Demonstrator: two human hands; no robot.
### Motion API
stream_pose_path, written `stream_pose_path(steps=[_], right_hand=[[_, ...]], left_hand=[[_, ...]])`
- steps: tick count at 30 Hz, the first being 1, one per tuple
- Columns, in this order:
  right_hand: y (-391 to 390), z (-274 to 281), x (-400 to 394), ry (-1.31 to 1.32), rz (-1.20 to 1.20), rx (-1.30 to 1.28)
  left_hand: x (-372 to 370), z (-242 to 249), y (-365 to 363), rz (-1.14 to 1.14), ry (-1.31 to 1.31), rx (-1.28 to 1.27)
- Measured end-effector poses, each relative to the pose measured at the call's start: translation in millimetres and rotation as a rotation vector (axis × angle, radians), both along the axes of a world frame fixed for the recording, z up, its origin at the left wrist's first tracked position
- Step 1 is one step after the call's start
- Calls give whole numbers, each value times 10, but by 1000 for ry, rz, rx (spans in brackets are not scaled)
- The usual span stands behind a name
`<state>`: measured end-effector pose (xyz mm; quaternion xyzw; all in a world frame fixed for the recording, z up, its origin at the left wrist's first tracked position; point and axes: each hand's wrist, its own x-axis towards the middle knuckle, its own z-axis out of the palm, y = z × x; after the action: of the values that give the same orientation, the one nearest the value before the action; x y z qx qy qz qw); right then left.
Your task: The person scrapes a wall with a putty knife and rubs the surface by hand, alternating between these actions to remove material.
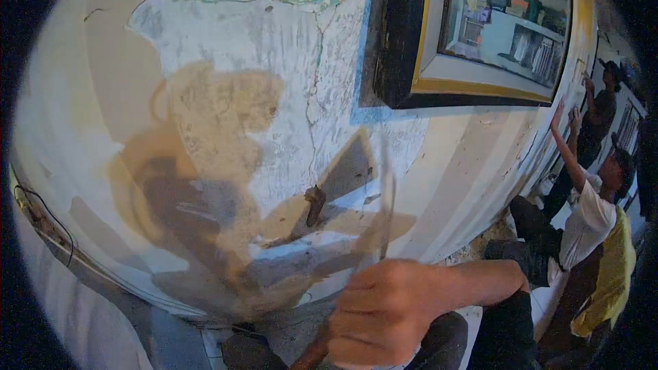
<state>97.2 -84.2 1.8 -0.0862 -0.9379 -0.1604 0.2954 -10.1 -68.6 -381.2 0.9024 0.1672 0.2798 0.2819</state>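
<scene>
My right hand (380, 315) is at the bottom centre, its fingers closed in a fist. A thin, blurred upright tool (387, 199) rises from the top of the fist; its exact kind cannot be made out. Behind it is the wall, with a bare grey-white patch (288, 48) where the beige paint is gone. A crack runs down this patch to a small dark hole (314, 205). Below, left of the fist, a bit of skin, perhaps my left hand (314, 355), shows at the frame's bottom edge; its fingers are hidden.
A dark-framed window (404, 27) with a yellow inner edge is at the upper right. Two people work along the wall at right, one in a white shirt (589, 223), one in dark clothes (600, 120). A black cable (51, 216) hangs at the left. Shadows fall on the wall.
</scene>
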Motion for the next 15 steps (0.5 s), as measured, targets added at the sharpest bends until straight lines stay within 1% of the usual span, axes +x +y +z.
stream_pose_path(steps=[2,3,5,6,8,11,12,14,15], right_hand=[[11,-197,-44,-9,25,-145],[78,-177,-19,-10,25,-143],[229,-92,47,-13,46,-52],[268,-115,59,-14,42,-59],[327,-156,63,25,-58,71],[173,-261,-3,-53,4,38],[235,-241,30,-53,5,38],[404,-177,143,-4,-83,136],[360,-161,135,-6,-81,143]], left_hand=[[38,-24,-10,-12,9,16],[56,-29,-25,-23,15,26],[87,-43,-45,-45,29,43],[96,-47,-58,-54,34,49],[125,-46,-63,-73,44,63],[153,-57,-78,-93,49,79],[154,-66,-89,-99,54,86],[162,-94,-127,-110,57,90],[158,-69,-120,-114,60,92]])
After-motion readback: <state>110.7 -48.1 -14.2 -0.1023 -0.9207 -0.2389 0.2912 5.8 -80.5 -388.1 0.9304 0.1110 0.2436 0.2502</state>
